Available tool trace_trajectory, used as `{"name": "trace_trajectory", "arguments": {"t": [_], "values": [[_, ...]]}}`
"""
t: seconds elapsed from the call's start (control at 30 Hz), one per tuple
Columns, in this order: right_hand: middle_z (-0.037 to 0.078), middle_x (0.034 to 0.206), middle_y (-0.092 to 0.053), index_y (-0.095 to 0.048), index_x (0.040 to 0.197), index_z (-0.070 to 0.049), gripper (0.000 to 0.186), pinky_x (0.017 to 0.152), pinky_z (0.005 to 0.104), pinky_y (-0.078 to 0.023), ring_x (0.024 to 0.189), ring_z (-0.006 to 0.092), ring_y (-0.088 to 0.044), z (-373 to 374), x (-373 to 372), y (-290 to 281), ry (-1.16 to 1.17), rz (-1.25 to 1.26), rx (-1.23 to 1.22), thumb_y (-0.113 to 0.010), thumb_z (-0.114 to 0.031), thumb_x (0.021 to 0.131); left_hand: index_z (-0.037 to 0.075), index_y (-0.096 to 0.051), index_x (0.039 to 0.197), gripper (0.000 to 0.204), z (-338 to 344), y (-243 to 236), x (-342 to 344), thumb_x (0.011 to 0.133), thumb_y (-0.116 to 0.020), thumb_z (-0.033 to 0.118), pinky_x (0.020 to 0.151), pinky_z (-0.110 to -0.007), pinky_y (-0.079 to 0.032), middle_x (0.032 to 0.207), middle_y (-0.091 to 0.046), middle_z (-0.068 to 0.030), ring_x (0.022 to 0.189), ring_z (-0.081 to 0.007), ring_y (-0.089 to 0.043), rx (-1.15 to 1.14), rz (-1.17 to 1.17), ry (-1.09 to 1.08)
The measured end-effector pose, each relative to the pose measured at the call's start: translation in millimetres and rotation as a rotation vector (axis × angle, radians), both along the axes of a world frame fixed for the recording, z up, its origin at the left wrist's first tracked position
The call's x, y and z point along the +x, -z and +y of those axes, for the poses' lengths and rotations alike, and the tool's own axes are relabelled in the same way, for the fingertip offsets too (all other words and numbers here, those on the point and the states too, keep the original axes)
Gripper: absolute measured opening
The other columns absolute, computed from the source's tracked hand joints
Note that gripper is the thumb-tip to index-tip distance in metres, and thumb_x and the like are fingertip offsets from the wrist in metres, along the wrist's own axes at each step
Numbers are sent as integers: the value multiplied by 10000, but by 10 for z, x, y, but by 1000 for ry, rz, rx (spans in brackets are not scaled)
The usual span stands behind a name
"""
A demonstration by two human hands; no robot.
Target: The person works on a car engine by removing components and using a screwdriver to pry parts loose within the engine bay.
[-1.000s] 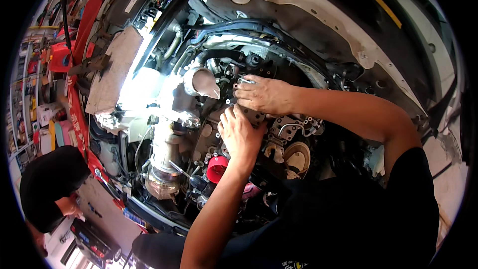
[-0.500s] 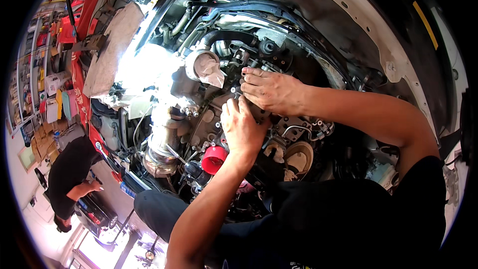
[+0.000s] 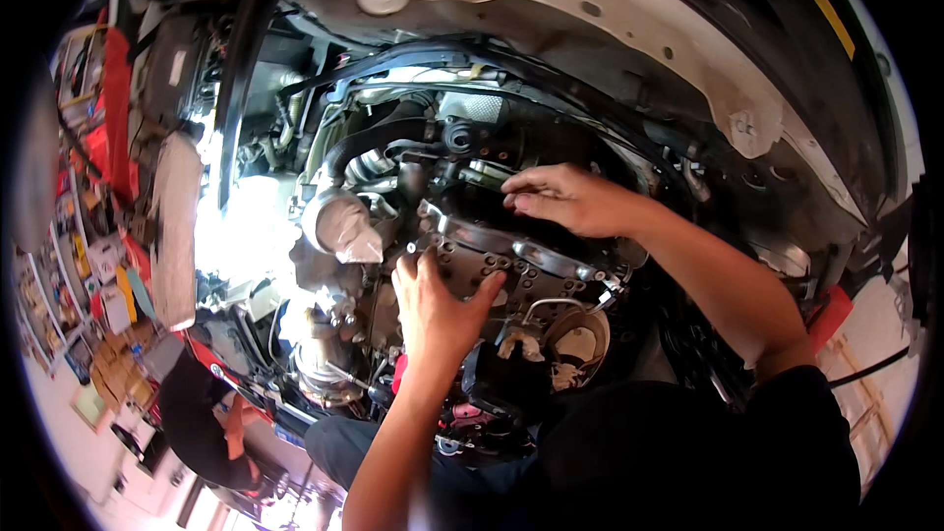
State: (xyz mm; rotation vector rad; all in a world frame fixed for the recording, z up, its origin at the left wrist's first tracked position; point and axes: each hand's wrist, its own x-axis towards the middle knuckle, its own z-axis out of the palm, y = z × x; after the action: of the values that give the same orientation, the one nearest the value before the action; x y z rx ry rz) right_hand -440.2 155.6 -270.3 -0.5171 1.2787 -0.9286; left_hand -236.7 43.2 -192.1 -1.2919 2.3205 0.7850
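Loosely, the left hand (image 3: 433, 313) spreads its fingers apart over a drilled metal engine part (image 3: 472, 273) at centre; toward two o'clock, the right hand (image 3: 580, 205) hovers, fingers slightly apart. A covered pipe mouth (image 3: 352, 232) sits at nine, crowded shelves (image 3: 110, 261) beyond it, a co-worker (image 3: 202, 423) at eight.

Left hand (image 3: 437, 307), right hand (image 3: 570, 201), over engine (image 3: 531, 278); co-worker (image 3: 200, 420) beyond
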Motion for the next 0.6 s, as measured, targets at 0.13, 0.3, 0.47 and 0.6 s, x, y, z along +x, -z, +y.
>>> {"name": "trace_trajectory", "arguments": {"t": [0.13, 0.3, 0.47, 0.6], "values": [[178, 1177, -682, -624, 1233, 20, 333, 958, 352, -484, 1090, 260, -648, -30, 177, 104, 37, 19, -64, -544, -162, 965, -86, -509, 1265, 820, 24, 3, -101, 712, -844, 419, 1006, -478, -424, 1255, -477, -276, 1195, -433, -481, 16, -71, -19], [135, 1186, -689, -616, 1250, 11, 339, 975, 334, -489, 1097, 206, -643, -78, 344, 268, -4, 10, -62, -554, 2, 917, -106, -418, 1354, 905, 64, -50, -162, 728, -839, 395, 1091, -498, -350, 1383, -401, -346, 1296, -482, -406, 39, -186, -63], [161, 1116, -707, -631, 1224, 8, 347, 942, 350, -503, 1048, 254, -670, -129, 276, 242, 8, 42, -31, -558, 22, 885, -113, -429, 1320, 831, 116, -54, -169, 756, -825, 351, 1088, -489, -347, 1338, -427, -352, 1286, -484, -405, 18, -183, -48], [184, 1042, -713, -668, 1139, 2, 278, 862, 395, -533, 949, 335, -687, -57, 201, 71, 116, 350, 68, -537, -17, 895, -104, -396, 1366, 837, 148, -74, -137, 771, -814, 312, 1098, -513, -307, 1281, -461, -322, 1291, -483, -374, -18, -174, -31]]}}
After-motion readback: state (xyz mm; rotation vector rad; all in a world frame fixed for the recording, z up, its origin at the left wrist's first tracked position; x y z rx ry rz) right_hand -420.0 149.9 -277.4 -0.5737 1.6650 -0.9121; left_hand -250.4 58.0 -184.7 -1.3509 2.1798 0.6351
